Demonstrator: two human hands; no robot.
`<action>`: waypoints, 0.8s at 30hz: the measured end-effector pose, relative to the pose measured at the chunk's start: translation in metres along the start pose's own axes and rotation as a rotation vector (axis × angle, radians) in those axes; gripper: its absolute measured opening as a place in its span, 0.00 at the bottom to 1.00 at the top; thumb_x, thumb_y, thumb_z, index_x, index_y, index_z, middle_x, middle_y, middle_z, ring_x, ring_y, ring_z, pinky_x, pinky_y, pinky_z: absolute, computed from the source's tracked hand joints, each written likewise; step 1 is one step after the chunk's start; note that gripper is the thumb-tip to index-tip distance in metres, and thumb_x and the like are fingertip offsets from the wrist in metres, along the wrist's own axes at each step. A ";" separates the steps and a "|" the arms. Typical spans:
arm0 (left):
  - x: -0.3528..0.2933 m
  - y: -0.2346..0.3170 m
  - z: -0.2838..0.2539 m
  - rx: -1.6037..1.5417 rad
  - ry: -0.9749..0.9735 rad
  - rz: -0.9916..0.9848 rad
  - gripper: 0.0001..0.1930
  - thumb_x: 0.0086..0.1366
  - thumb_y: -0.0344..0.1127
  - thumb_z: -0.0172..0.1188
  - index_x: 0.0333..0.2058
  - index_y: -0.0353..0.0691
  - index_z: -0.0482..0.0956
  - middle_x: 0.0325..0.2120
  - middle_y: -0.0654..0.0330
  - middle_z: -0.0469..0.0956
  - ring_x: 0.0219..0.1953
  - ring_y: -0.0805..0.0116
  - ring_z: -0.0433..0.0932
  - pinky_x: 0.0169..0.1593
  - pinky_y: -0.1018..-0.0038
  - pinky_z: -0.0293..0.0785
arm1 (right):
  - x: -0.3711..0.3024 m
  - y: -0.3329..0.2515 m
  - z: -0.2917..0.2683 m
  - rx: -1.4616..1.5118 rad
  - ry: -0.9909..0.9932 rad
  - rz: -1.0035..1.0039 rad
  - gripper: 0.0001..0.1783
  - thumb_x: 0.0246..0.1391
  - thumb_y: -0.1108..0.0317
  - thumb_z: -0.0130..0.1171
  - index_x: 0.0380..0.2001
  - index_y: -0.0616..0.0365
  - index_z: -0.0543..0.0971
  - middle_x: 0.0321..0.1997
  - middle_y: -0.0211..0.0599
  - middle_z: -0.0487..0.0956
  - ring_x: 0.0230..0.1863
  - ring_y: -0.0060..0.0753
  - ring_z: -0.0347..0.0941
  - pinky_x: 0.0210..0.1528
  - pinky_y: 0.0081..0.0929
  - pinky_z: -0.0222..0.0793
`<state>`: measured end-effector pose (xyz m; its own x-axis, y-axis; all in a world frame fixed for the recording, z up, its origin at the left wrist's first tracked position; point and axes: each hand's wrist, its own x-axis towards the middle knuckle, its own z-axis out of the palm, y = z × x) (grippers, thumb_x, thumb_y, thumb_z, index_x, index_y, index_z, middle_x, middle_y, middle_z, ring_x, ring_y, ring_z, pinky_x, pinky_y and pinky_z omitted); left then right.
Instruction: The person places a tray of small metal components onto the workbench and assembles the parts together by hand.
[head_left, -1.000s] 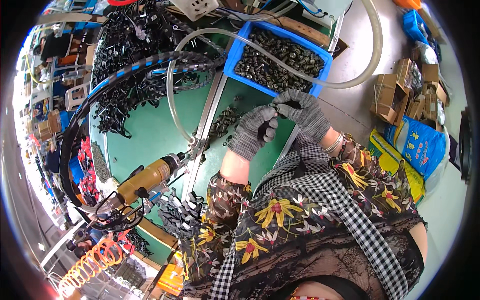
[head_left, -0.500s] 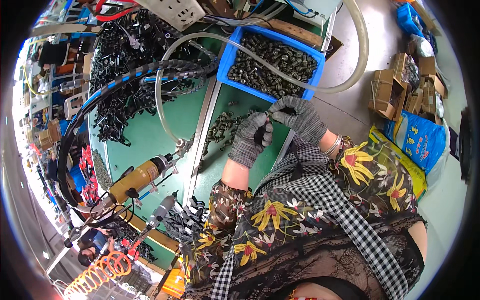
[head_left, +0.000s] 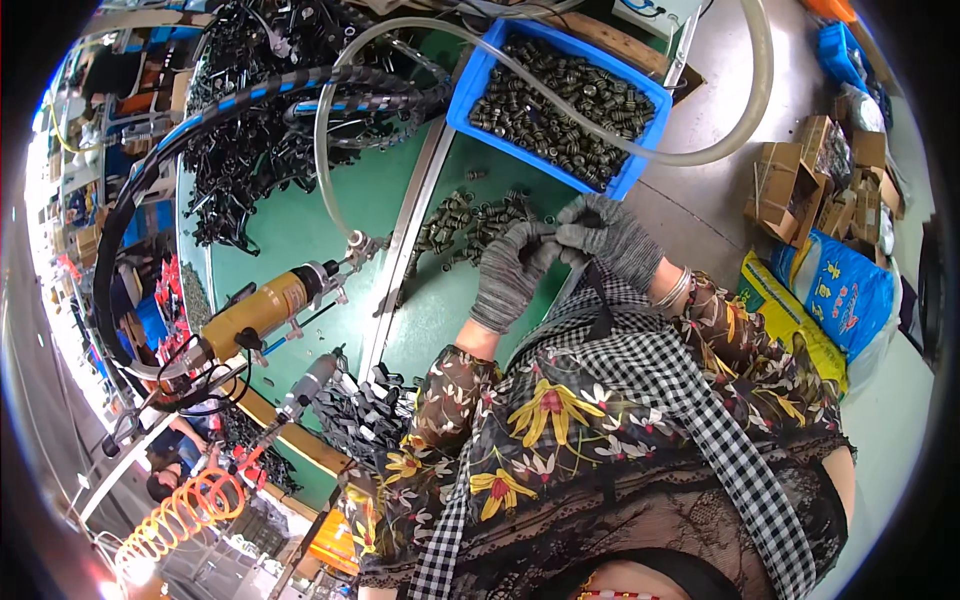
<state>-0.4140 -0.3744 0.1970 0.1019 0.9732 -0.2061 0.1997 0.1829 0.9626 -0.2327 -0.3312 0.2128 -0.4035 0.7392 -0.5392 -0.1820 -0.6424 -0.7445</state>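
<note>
Both of my hands wear grey knitted gloves and meet fingertip to fingertip over the green table (head_left: 450, 310). My left hand (head_left: 508, 280) is closed, its thumb and fingers pinched toward the other hand. My right hand (head_left: 620, 245) is closed in a pinch against it. Whatever sits between the fingertips is too small and covered to make out. Just left of the gloves lies a loose heap of small dark ribbed metal fittings (head_left: 445, 225). Beyond the hands stands a blue plastic bin (head_left: 530, 168), filled with similar fittings (head_left: 570, 110).
A clear hose (head_left: 325, 170) loops over the bin. At left hangs a yellow cylindrical pneumatic tool (head_left: 262, 310), with a grey tool (head_left: 312, 385) below it. Black parts (head_left: 240, 140) pile up at the far left. Cardboard boxes (head_left: 785, 190) and blue sacks (head_left: 845, 290) stand at right.
My fingertips have drawn together, and the left hand's fingers have turned toward the right hand. The view has shifted a little, so the bin appears farther right and higher.
</note>
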 end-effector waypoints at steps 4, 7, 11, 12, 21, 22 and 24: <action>-0.019 -0.003 -0.007 0.120 -0.094 0.029 0.11 0.54 0.22 0.62 0.37 0.34 0.78 0.30 0.55 0.77 0.33 0.66 0.78 0.36 0.74 0.74 | -0.001 0.017 0.000 -0.191 -0.123 0.130 0.13 0.50 0.68 0.65 0.35 0.63 0.74 0.27 0.33 0.79 0.24 0.21 0.75 0.26 0.18 0.72; -0.027 -0.007 -0.006 0.163 -0.111 -0.016 0.15 0.55 0.25 0.64 0.43 0.35 0.76 0.30 0.56 0.78 0.33 0.70 0.78 0.37 0.74 0.75 | 0.003 0.031 -0.008 -0.323 -0.179 0.159 0.15 0.50 0.68 0.65 0.38 0.64 0.74 0.28 0.35 0.78 0.26 0.22 0.75 0.28 0.20 0.73; -0.016 -0.053 -0.027 0.169 0.174 -0.304 0.07 0.57 0.26 0.60 0.36 0.34 0.77 0.32 0.59 0.76 0.35 0.73 0.73 0.36 0.76 0.76 | 0.000 0.032 -0.013 -0.484 -0.065 0.048 0.12 0.49 0.69 0.65 0.35 0.63 0.77 0.31 0.36 0.79 0.34 0.23 0.73 0.37 0.24 0.72; 0.000 -0.051 -0.026 -0.317 0.395 -0.378 0.06 0.58 0.28 0.60 0.35 0.35 0.77 0.32 0.59 0.75 0.35 0.74 0.73 0.35 0.77 0.75 | 0.004 0.042 -0.023 -0.475 -0.040 0.053 0.12 0.49 0.69 0.65 0.36 0.62 0.77 0.32 0.35 0.79 0.34 0.23 0.73 0.39 0.25 0.72; 0.061 -0.061 -0.042 0.957 0.319 0.106 0.08 0.51 0.30 0.65 0.32 0.43 0.79 0.35 0.52 0.77 0.35 0.53 0.77 0.40 0.65 0.74 | 0.009 0.049 -0.027 -0.652 0.031 -0.111 0.11 0.48 0.69 0.65 0.37 0.58 0.80 0.33 0.34 0.81 0.35 0.22 0.74 0.42 0.24 0.72; 0.064 -0.064 -0.039 0.923 0.293 0.146 0.09 0.50 0.31 0.66 0.32 0.44 0.79 0.35 0.52 0.77 0.35 0.52 0.76 0.40 0.64 0.74 | 0.010 0.053 -0.029 -0.645 0.040 -0.106 0.12 0.48 0.69 0.65 0.37 0.58 0.80 0.33 0.34 0.81 0.35 0.22 0.74 0.41 0.24 0.72; 0.070 -0.054 -0.031 1.044 0.192 0.185 0.12 0.50 0.37 0.67 0.34 0.46 0.80 0.37 0.53 0.76 0.40 0.51 0.75 0.44 0.60 0.73 | 0.010 0.058 -0.034 -0.640 0.068 -0.093 0.12 0.48 0.70 0.65 0.37 0.58 0.80 0.33 0.35 0.81 0.35 0.22 0.74 0.41 0.25 0.72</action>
<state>-0.4479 -0.3124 0.1357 0.0792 0.9958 0.0462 0.9390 -0.0901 0.3319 -0.2170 -0.3540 0.1511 -0.3507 0.8106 -0.4689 0.3648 -0.3429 -0.8656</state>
